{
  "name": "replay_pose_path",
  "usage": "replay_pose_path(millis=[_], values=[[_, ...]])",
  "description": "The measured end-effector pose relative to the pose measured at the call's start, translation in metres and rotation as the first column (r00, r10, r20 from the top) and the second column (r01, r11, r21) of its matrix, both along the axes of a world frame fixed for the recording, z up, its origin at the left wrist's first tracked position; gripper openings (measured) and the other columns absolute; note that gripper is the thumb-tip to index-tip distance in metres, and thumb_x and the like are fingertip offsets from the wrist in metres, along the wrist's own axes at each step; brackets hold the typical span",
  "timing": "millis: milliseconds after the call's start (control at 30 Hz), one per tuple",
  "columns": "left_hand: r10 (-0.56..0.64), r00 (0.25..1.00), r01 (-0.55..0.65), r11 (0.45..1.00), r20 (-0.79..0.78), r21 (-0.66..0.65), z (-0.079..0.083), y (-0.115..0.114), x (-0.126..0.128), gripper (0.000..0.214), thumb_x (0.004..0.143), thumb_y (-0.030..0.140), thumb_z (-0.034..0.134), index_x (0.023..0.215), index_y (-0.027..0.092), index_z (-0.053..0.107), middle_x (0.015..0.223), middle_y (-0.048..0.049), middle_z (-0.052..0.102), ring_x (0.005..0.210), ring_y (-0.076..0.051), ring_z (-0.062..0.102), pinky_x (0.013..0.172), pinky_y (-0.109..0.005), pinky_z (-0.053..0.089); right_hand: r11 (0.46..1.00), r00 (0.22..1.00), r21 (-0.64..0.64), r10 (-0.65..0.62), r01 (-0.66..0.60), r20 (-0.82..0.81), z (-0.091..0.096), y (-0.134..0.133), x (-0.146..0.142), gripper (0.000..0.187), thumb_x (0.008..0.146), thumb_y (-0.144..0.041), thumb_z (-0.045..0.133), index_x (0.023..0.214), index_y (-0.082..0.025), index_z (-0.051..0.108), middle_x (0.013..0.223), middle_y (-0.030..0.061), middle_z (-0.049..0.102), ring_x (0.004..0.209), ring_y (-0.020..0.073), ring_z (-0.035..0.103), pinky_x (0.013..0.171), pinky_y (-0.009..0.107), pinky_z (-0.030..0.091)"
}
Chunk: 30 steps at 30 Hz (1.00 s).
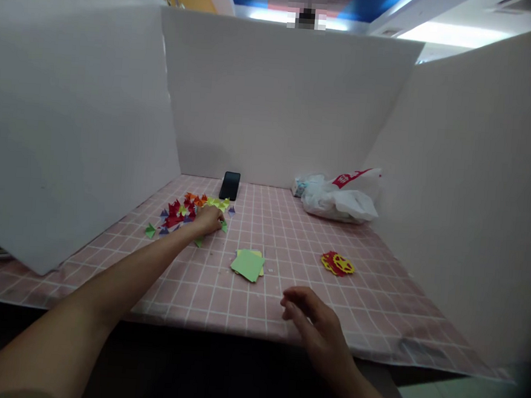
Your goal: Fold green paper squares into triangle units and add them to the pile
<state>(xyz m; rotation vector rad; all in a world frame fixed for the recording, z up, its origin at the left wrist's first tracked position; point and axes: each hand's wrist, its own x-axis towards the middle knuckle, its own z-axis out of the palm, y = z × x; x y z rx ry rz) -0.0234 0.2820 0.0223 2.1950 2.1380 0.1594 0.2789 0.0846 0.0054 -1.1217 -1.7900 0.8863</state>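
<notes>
My left hand (209,219) reaches to the back left of the table, its fingers closed at a small green origami piece (224,226). Around it lies a cluster of folded paper pieces, among them red origami pieces (173,221), yellow ones (220,203), orange ones and purple ones. Part of the cluster is hidden behind this hand. Near the front edge, my right hand (314,317) hovers with loosely curved fingers, thumb apart, holding nothing. Between the hands is a small stack of square paper sheets (248,265), light green on top with yellow showing beneath.
A black phone (229,186) lies at the back. Red and yellow gear-shaped pieces (338,263) are piled on the right. A white plastic bag (340,202) rests by the back right. White panels (281,103) enclose the pink checked tablecloth (281,230) on three sides.
</notes>
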Motion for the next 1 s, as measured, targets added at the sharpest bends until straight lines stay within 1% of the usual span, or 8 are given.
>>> replay_pose_path(millis=[200, 367, 433, 533, 633, 733, 867, 1000], values=[[-0.13, 0.99, 0.122, 0.982, 0.051, 0.145, 0.021, -0.008, 0.018, 0.014, 0.081, 0.025, 0.067, 0.09, 0.017, 0.076, 0.1, -0.0107, 0.073, 0.1, -0.03, 0.064, 0.086, -0.04, 0.046, 0.998, 0.998, 0.04, 0.051, -0.052, 0.035, 0.021, 0.066, -0.026, 0.012, 0.09, -0.026, 0.054, 0.097, -0.019, 0.061, 0.084, 0.0038, 0.064, 0.072, 0.0174, 0.061, 0.068, 0.031, 0.05], [-0.323, 0.943, 0.291, 0.919, 0.085, 0.265, 0.035, -0.043, 0.042, 0.015, 0.082, 0.03, 0.067, 0.091, 0.02, 0.074, 0.103, -0.007, 0.07, 0.103, -0.025, 0.06, 0.091, -0.038, 0.041, 0.996, 0.998, 0.064, 0.065, -0.065, -0.002, 0.032, 0.123, -0.057, 0.019, 0.082, -0.017, 0.06, 0.101, -0.019, 0.062, 0.102, 0.007, 0.063, 0.08, 0.0165, 0.06, 0.071, 0.031, 0.05], [-0.413, 0.906, 0.359, 0.866, 0.094, 0.348, 0.035, -0.055, 0.047, 0.013, 0.085, 0.031, 0.066, 0.087, 0.02, 0.073, 0.097, -0.0064, 0.069, 0.098, -0.025, 0.06, 0.09, -0.04, 0.04, 0.991, 0.992, 0.055, 0.125, -0.124, -0.028, 0.033, 0.136, -0.067, 0.02, 0.081, -0.017, 0.061, 0.101, -0.019, 0.062, 0.106, 0.007, 0.062, 0.082, 0.016, 0.06, 0.071, 0.03, 0.05], [-0.488, 0.87, 0.421, 0.807, 0.066, 0.415, 0.034, -0.066, 0.046, 0.009, 0.084, 0.027, 0.066, 0.084, 0.019, 0.07, 0.092, -0.0064, 0.068, 0.093, -0.026, 0.059, 0.087, -0.042, 0.041, 0.984, 0.985, 0.057, 0.171, -0.17, -0.025, 0.03, 0.144, -0.076, 0.012, 0.082, -0.019, 0.062, 0.093, -0.019, 0.063, 0.098, 0.0047, 0.06, 0.08, 0.0149, 0.059, 0.07, 0.029, 0.048], [-0.519, 0.85, 0.443, 0.794, 0.086, 0.417, 0.033, -0.069, 0.042, 0.005, 0.082, 0.024, 0.069, 0.083, 0.019, 0.068, 0.09, -0.0058, 0.067, 0.09, -0.025, 0.059, 0.085, -0.043, 0.042, 0.98, 0.98, 0.036, 0.195, -0.193, -0.044, 0.025, 0.146, -0.079, 0.004, 0.08, -0.02, 0.064, 0.083, -0.019, 0.063, 0.086, 0.002, 0.058, 0.079, 0.0151, 0.057, 0.069, 0.028, 0.046], [-0.56, 0.799, 0.439, 0.792, 0.218, 0.423, 0.033, -0.068, 0.038, 0.006, 0.081, 0.023, 0.069, 0.083, 0.019, 0.066, 0.089, -0.0041, 0.067, 0.088, -0.023, 0.06, 0.084, -0.042, 0.044, 0.967, 0.955, -0.074, 0.225, -0.243, -0.195, 0.017, 0.148, -0.08, 0.01, 0.079, -0.027, 0.067, 0.08, -0.019, 0.062, 0.079, 0.0006, 0.057, 0.075, 0.0147, 0.054, 0.068, 0.028, 0.045], [-0.545, 0.666, 0.371, 0.834, 0.509, 0.407, 0.03, -0.069, 0.038, 0.002, 0.083, 0.019, 0.065, 0.085, 0.019, 0.066, 0.084, -0.0023, 0.069, 0.082, -0.018, 0.064, 0.077, -0.033, 0.05, 0.916, 0.871, -0.212, 0.222, -0.34, -0.439, 0.008, 0.148, -0.08, 0.018, 0.077, -0.034, 0.07, 0.08, -0.019, 0.062, 0.074, -0.0011, 0.058, 0.069, 0.0131, 0.053, 0.067, 0.027, 0.043], [-0.458, 0.577, 0.299, 0.889, 0.676, 0.347, 0.024, -0.07, 0.041, 0.007, 0.084, 0.017, 0.063, 0.086, 0.019, 0.069, 0.085, -0.0025, 0.073, 0.081, -0.017, 0.068, 0.074, -0.03, 0.053, 0.897, 0.845, -0.234, 0.225, -0.374, -0.485, 0.004, 0.148, -0.078, 0.018, 0.079, -0.035, 0.07, 0.08, -0.019, 0.063, 0.074, -0.0015, 0.058, 0.069, 0.0127, 0.053, 0.067, 0.026, 0.042]])
